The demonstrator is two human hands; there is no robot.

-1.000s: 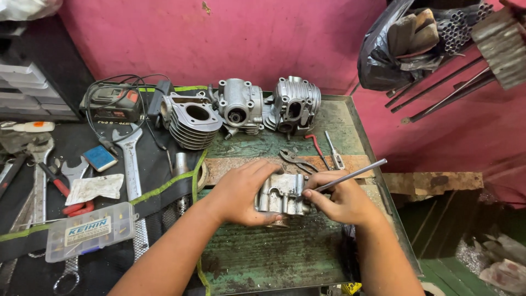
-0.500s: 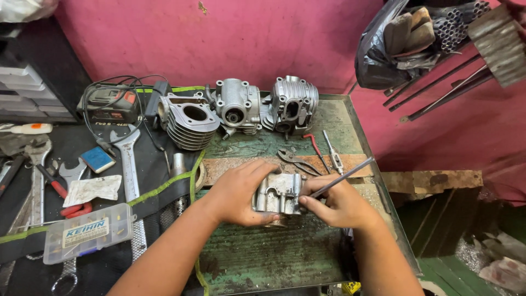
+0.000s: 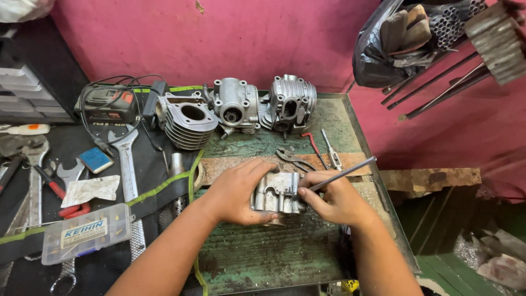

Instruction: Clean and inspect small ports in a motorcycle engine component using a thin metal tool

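Note:
A small grey metal engine head (image 3: 278, 193) rests on the worn green metal tray (image 3: 285, 257) in front of me. My left hand (image 3: 238, 190) wraps around its left side and holds it steady. My right hand (image 3: 334, 198) grips a thin metal rod (image 3: 350, 170) like a pen, its tip at the head's right face while the rod slants up to the right.
A finned cylinder (image 3: 186, 121) and two more engine heads (image 3: 236, 104) (image 3: 292, 101) stand along the tray's back. Pliers (image 3: 296, 159) and a red-handled tool (image 3: 314, 147) lie behind my hands. Wrenches (image 3: 127, 159), a clear parts box (image 3: 87, 233) and a charger (image 3: 107, 104) lie on the left.
My hands and the engine head stay in nearly the same place. The rod in my right hand has shifted slightly against the head's right side.

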